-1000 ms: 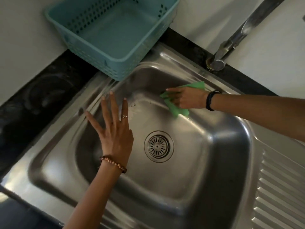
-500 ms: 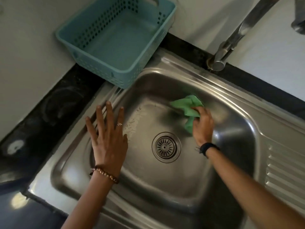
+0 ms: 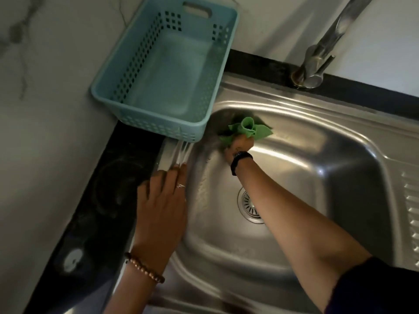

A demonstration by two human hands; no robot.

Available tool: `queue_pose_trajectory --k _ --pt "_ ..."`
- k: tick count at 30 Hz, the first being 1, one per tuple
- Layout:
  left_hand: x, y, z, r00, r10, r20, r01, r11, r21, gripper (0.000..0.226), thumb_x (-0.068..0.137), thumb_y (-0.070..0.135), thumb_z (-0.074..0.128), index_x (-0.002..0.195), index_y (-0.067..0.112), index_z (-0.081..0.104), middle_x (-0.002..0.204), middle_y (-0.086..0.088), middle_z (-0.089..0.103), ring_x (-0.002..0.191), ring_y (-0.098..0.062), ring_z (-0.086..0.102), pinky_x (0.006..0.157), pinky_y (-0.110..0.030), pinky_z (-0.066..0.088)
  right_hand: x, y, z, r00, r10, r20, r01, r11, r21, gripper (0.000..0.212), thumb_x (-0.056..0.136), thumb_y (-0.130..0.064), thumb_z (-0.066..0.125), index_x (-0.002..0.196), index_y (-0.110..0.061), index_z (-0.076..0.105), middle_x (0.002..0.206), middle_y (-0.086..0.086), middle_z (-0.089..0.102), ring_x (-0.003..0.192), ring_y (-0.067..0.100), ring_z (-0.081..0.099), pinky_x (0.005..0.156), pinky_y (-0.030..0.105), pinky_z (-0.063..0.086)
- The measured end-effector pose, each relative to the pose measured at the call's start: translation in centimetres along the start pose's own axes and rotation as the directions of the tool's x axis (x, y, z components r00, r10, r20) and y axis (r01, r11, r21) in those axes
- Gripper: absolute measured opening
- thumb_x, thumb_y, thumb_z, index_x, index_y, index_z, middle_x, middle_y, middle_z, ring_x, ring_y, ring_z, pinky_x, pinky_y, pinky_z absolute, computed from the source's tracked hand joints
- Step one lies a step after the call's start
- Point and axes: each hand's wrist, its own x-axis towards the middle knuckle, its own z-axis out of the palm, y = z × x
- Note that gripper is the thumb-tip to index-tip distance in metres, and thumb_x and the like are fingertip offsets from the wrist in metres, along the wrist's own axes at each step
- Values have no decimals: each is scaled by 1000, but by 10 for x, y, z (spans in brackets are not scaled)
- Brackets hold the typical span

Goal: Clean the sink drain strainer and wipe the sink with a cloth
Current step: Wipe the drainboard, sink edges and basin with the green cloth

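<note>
A stainless steel sink fills the middle of the head view. My right hand grips a bunched green cloth and presses it against the basin's far left corner. The round drain strainer sits in the basin floor, partly hidden behind my right forearm. My left hand lies flat with straight fingers on the sink's left rim, holding nothing.
A light blue plastic basket stands at the sink's far left corner, overhanging the rim. A steel tap rises at the back right. Black counter runs along the left; a ridged drainboard lies right.
My right hand has swept the cloth from the basin's back wall near the middle to its far left corner. My left hand has shifted left onto the rim.
</note>
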Motion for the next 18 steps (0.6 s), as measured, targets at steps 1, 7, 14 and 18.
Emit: queue_pose_trajectory --k 1,7,14,18 --pt "0 -3 1 1000 15 -2 -15 1000 5 51 70 20 60 121 10 59 107 -6 67 92 -27 64 73 -37 48 -7 7 5 999 -14 41 15 999 -31 27 94 6 33 110 -4 52 84 8 53 76 23 50 67 36 49" --pt "0 -10 -3 998 44 54 -33 981 -190 50 63 18 72 111 9 62 105 -10 66 95 -30 63 76 -39 50 -42 25 9 926 -30 377 173 920 -352 33 85 15 33 80 -10 54 73 3 52 65 13 46 60 20 44" --pt "1 -22 -3 988 -9 152 101 789 -607 44 84 20 44 128 21 45 128 -1 47 119 -19 31 99 -34 20 -78 25 -35 822 168 545 240 765 -597 27 82 21 41 88 2 60 71 4 56 63 13 51 62 25 44" --pt "2 -23 -3 986 -22 166 129 734 -667 41 84 19 47 125 22 46 130 0 45 118 -13 26 98 -29 15 -101 35 -60 803 359 475 151 649 -745 26 93 4 38 110 13 57 81 10 62 71 20 57 71 30 49"
